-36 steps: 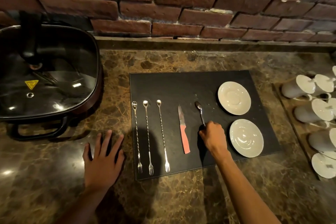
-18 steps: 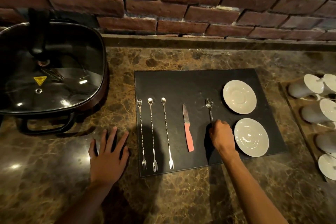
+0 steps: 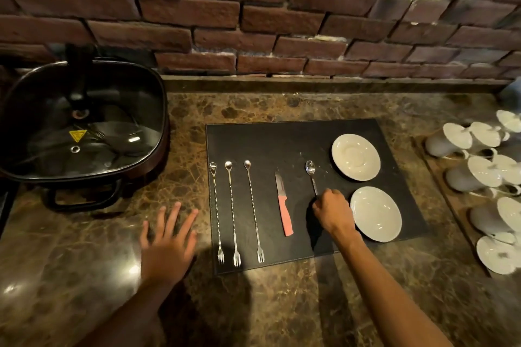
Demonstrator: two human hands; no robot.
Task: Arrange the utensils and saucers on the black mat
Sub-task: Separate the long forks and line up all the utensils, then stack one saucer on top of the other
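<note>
A black mat (image 3: 282,141) lies on the marble counter. On its left part three long twisted bar spoons with fork ends (image 3: 233,211) lie side by side. A knife with a pink handle (image 3: 283,205) rests in the middle. To its right lies a teaspoon (image 3: 311,173), bowl pointing away, with my right hand (image 3: 332,211) shut on its handle. Two white saucers sit on the mat's right part, one far (image 3: 355,156) and one near (image 3: 376,214). My left hand (image 3: 169,242) rests flat on the counter left of the mat, fingers spread.
A black electric pan with a glass lid (image 3: 81,127) stands at the left. At the right, a wooden tray (image 3: 451,205) holds several white cups (image 3: 473,175) lying on their sides. A brick wall (image 3: 253,22) backs the counter.
The teaspoon has shifted a little to the right and stands straighter, with my right hand still on its handle. My left hand stays on the counter. The view shifted slightly.
</note>
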